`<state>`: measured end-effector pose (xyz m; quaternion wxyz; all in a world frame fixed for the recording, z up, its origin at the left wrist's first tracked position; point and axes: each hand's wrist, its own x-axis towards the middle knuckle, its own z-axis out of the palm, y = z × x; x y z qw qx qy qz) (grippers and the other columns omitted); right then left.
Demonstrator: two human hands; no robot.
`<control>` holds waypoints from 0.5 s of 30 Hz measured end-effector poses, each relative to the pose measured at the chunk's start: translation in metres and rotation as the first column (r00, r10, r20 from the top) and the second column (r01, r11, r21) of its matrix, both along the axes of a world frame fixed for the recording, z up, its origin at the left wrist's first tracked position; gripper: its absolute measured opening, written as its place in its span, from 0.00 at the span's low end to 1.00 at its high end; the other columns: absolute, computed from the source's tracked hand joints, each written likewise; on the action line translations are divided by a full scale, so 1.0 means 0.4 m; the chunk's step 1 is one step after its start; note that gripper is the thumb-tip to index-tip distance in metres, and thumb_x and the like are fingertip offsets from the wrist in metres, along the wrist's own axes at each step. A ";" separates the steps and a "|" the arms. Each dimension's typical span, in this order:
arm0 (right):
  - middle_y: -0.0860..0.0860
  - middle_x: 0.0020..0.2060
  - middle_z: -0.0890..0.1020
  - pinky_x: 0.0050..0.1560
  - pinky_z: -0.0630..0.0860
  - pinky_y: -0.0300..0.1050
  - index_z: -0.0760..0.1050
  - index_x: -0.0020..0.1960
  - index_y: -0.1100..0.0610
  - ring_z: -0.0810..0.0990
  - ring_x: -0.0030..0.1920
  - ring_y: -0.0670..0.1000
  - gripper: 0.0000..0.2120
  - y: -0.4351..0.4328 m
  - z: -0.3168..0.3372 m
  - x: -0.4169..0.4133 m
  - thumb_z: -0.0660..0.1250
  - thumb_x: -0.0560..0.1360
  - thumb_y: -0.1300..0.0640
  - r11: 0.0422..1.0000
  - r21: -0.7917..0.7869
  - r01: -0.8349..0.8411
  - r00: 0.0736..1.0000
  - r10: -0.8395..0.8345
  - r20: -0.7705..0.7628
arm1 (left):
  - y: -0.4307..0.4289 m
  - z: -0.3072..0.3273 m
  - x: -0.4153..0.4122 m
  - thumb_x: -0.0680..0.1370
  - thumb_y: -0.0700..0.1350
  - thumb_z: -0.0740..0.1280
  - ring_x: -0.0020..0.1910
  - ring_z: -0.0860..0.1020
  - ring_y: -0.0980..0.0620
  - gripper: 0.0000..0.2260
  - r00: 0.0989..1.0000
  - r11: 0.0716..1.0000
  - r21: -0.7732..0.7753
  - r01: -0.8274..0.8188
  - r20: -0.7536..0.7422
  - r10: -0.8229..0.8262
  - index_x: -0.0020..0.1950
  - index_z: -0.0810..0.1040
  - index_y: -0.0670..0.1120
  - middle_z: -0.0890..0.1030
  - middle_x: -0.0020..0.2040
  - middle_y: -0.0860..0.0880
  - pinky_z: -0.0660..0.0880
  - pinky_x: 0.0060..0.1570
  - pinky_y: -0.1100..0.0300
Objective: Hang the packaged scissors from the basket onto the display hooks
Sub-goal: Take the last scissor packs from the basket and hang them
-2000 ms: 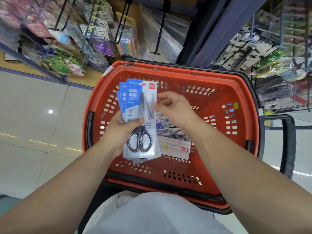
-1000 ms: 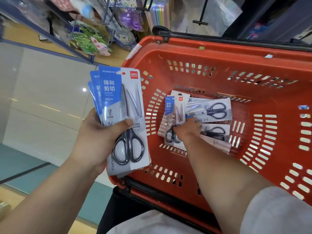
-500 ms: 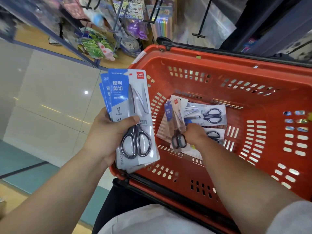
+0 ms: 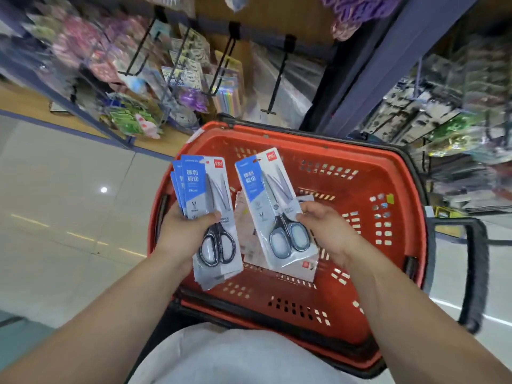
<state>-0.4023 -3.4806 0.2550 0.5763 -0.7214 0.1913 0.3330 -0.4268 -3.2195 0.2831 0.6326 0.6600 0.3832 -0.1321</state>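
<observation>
a single packaged scissors [image 4: 274, 206] is now up out of the basket, tilted with its hang-tab end leaning away and to the left, pinched at its right edge by the right hand [image 4: 328, 231], whose fingers close on the card near the grey-blue handles. half a second ago that hand was down among the loose packs on the basket floor, fingers on one pack; now it has lifted it clear and brought it level with the stack of packaged scissors [image 4: 206, 214] that the left hand [image 4: 182, 234] holds fanned, thumb across the front card just above the black handles and fingers curled behind. the stack looks the same as before, several blue-and-white cards deep, though the exact count is not readable. the two lots sit just beside each other with a narrow gap, above the red basket [image 4: 388, 173], and a few more packs [image 4: 277, 261] lie flat on its floor under the lifted one, partly hidden. the view has also swung upward, so the display hooks [image 4: 273, 87] on the shelving beyond the basket's far rim show again, one long black hook bare, the others loaded with blurred stationery. my reading is that gathering goes on: the new pack is likely to join the left-hand stack, and nothing is hung yet, so the task is at an early stage, with the hooks well apart from both hands.
</observation>
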 end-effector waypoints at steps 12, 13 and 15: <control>0.54 0.45 0.85 0.38 0.71 0.44 0.86 0.52 0.56 0.77 0.45 0.55 0.11 0.047 0.034 -0.067 0.65 0.83 0.62 0.940 0.253 0.229 0.971 -0.201 -0.129 | -0.111 0.029 -0.018 0.81 0.49 0.71 0.57 0.86 0.45 0.13 0.997 0.963 -0.269 -0.013 0.064 0.031 0.65 0.81 0.50 0.88 0.57 0.49 0.79 0.64 0.42; 0.52 0.45 0.85 0.38 0.72 0.43 0.85 0.52 0.55 0.78 0.43 0.53 0.11 0.053 0.040 -0.067 0.64 0.84 0.62 0.940 0.255 0.225 0.972 -0.200 -0.123 | -0.112 0.033 -0.020 0.80 0.50 0.71 0.58 0.86 0.45 0.15 0.997 0.958 -0.286 -0.015 0.072 0.037 0.65 0.81 0.49 0.88 0.57 0.48 0.79 0.64 0.42; 0.49 0.43 0.87 0.37 0.74 0.42 0.85 0.51 0.54 0.80 0.40 0.48 0.12 0.064 0.050 -0.066 0.63 0.84 0.62 0.940 0.262 0.221 0.974 -0.198 -0.111 | -0.111 0.044 -0.025 0.76 0.51 0.72 0.59 0.86 0.43 0.18 0.996 0.947 -0.321 0.001 0.081 0.026 0.65 0.81 0.49 0.88 0.58 0.47 0.79 0.62 0.43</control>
